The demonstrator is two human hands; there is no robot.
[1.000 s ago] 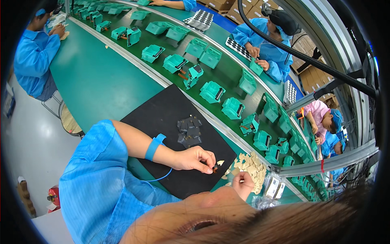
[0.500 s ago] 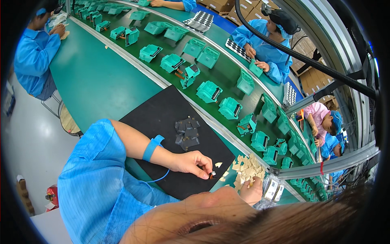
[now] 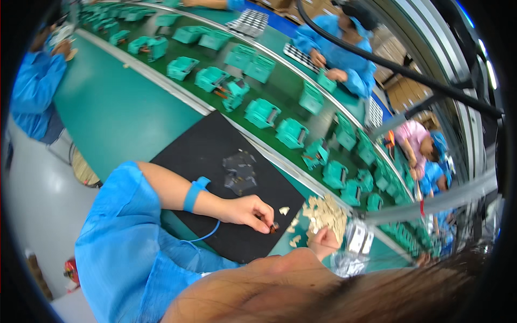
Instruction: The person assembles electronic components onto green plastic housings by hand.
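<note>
My left hand point(image 3: 249, 210), a blue band round its wrist, is closed in a pinch over the lower right of a black mat point(image 3: 188, 145). Between thumb and fingertips sits a small dark and orange-brown part point(image 3: 274, 227), too small to name. Beside a heap of cream paper-like pieces point(image 3: 327, 212), my right hand point(image 3: 324, 242) has its fingers drawn together; whatever they hold is hidden. One loose cream piece point(image 3: 284, 210) lies near the left fingertips. Several flat, dark, shiny pieces point(image 3: 239, 172) are grouped on the mat above my left hand.
Beyond the mat, a metal rail borders a green belt point(image 3: 177, 89) carrying rows of teal plastic housings point(image 3: 262, 113). White packets point(image 3: 359, 238) lie right of the heap. A metal frame bar point(image 3: 431, 203) crosses at right. Co-workers in blue point(image 3: 344, 51) and pink point(image 3: 412, 139) sit across.
The whole view has shifted, with the scene sliding left and slightly up. The part in my left pinch has turned, its pale end no longer showing. My right hand stays beside the heap.
</note>
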